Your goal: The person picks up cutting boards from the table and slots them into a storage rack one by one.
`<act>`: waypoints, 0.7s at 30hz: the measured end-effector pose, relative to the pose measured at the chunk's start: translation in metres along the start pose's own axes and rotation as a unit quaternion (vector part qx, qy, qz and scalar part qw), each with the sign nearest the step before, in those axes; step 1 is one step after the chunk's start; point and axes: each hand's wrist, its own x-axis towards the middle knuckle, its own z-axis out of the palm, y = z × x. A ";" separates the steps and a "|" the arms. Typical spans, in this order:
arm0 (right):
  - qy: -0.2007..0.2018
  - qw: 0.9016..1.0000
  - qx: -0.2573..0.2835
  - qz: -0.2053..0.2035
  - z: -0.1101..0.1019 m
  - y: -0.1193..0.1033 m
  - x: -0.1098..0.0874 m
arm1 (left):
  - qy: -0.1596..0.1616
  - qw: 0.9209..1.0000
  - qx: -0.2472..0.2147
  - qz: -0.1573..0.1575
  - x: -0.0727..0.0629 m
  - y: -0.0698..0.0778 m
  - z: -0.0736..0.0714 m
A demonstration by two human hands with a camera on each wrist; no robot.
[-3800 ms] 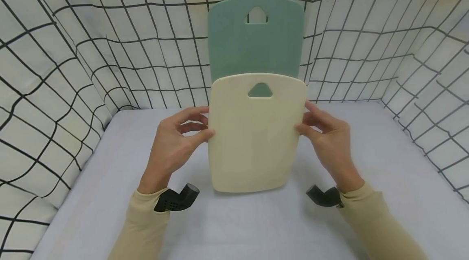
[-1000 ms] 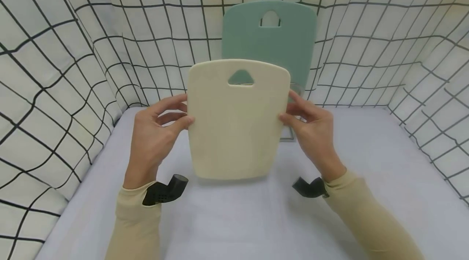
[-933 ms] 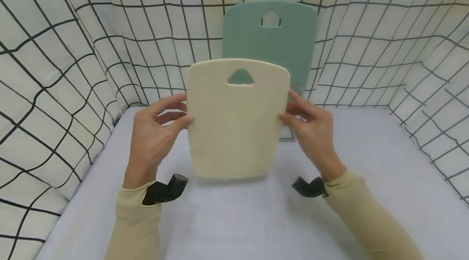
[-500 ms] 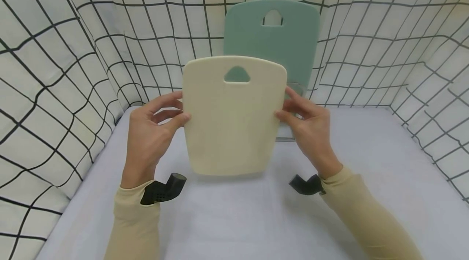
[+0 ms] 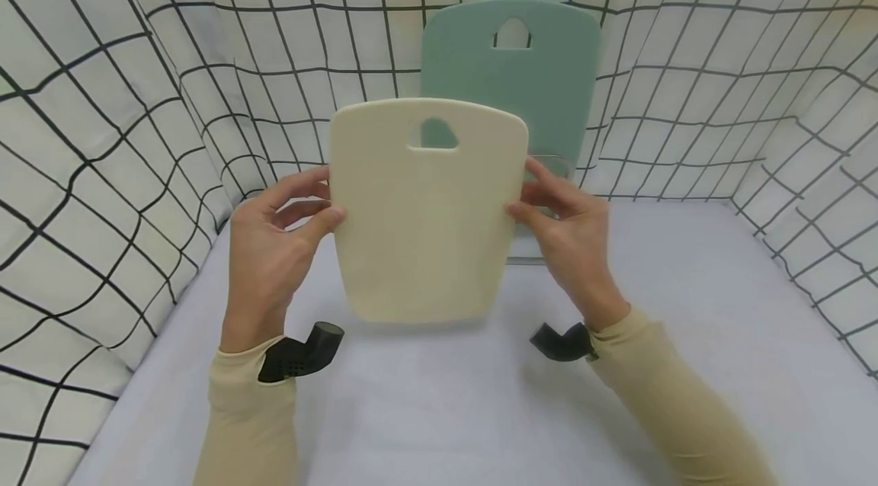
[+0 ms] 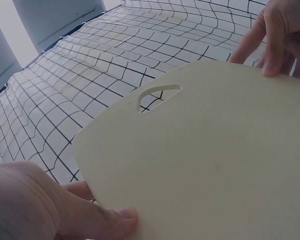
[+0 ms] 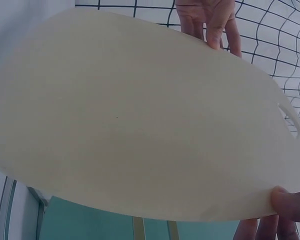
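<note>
No readable text or labels.

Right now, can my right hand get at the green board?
Probably not without letting go: the right hand pinches the cream board, which partly covers the green board in the head view.

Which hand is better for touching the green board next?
Probably the right hand: it pinches the side of the cream board nearer the green board. The left hand pinches the opposite side, farther away.
</note>
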 end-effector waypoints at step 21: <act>0.019 0.999 0.022 0.027 0.014 0.000 0.001 | 0.030 0.999 -0.036 -0.013 0.002 0.002 -0.005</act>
